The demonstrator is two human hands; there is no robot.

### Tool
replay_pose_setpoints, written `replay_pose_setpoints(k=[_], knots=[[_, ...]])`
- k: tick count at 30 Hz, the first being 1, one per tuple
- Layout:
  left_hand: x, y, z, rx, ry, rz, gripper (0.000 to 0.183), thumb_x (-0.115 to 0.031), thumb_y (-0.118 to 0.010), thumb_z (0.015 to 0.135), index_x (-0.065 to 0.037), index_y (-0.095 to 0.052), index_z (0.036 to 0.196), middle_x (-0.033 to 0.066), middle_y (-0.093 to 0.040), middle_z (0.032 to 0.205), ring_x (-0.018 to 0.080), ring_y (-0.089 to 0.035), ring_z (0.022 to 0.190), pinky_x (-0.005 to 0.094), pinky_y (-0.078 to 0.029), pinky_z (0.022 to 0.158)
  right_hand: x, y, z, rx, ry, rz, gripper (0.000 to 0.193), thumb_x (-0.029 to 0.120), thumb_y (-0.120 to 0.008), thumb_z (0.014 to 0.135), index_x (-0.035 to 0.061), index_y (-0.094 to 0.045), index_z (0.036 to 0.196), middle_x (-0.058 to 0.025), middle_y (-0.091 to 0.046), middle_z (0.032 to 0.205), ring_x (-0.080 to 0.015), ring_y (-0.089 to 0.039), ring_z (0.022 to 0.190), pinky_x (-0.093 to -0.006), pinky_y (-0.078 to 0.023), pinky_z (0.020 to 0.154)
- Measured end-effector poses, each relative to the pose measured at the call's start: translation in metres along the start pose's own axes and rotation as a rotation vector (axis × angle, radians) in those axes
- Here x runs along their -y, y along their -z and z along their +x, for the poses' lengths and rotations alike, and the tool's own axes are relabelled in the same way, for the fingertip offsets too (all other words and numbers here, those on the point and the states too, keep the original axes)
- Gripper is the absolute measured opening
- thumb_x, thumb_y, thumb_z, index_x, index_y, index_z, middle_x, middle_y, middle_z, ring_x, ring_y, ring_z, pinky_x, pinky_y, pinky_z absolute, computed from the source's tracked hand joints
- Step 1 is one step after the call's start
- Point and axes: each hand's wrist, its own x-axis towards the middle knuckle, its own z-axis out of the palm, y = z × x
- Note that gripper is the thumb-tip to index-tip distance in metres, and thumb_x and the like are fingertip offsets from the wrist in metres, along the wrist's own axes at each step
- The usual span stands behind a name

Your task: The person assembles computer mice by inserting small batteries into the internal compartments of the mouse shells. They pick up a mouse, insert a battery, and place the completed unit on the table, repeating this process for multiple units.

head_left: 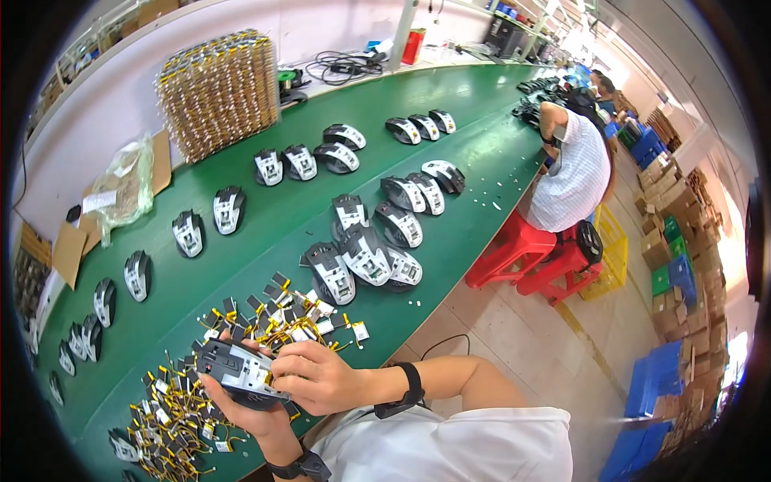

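Spaced-out line: black-and-white computer mice (137, 275) strung down the left stretch of the green bench (265, 233), gapped probably so each is easy to grab
Wall-side stuff: clear plastic bag (128, 185) on cardboard (70, 249) at the far edge, my guess is just to keep it out of the way
Loose heap: wired battery pouches (173, 410) dumped by the near edge, right beside the hands, likely for a short reach
Tall block: stacked trays (217, 96) at the far edge, probably parked there because they're bulky
In hand: one held mouse (229, 363) up over the heap, tilted, white part showing, I'd say so it's easy to see
Left grip: left hand (250, 411) wrapped round it from below, looks like the steadying one
Right grip: right hand (325, 379) has its fingers bunched at the white end; can't tell if they pinch anything
Crowded bunch: more mice (365, 255) toward the near edge, some leaning together, maybe to save room
Further right: co-worker (574, 169) on a red stool (510, 251) along the near edge
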Motion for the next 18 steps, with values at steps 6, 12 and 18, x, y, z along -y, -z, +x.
replay_pose_setpoints(k=[6,12,18], knots=[[0.002,0.011,0.005,0.038,-0.027,-0.023,0.062,-0.054,-0.040,0.101,-0.002,-0.048,0.133,0.0131,-0.064,0.101,0.0214,-0.062,0.090,0.0319,-0.052,0.079,0.012,-0.008,0.007,0.050,-0.242,0.026,0.024,-0.004,-0.063,0.067,0.0066,-0.059,0.088,-0.0098,-0.053,0.099,-0.0309,-0.054,0.091,-0.0402,-0.046,0.077],[-0.015,0.026,0.010,0.012,-0.017,-0.007,0.066,-0.057,-0.043,0.099,-0.001,-0.048,0.133,0.0144,-0.060,0.105,0.0229,-0.058,0.096,0.0363,-0.049,0.086,0.024,-0.018,0.003,0.107,-0.316,0.148,0.032,-0.004,-0.060,0.071,0.0053,-0.060,0.101,-0.0132,-0.052,0.110,-0.0325,-0.053,0.099,-0.0417,-0.046,0.084],[-0.018,0.020,0.008,-0.046,-0.085,-0.015,0.067,-0.057,-0.043,0.098,-0.001,-0.048,0.134,0.0150,-0.059,0.109,0.0240,-0.058,0.098,0.0361,-0.050,0.086,0.029,-0.013,0.000,0.134,-0.413,0.447,0.047,-0.001,-0.061,0.074,0.0017,-0.058,0.120,-0.0156,-0.052,0.118,-0.0338,-0.051,0.113,-0.0446,-0.044,0.097]])
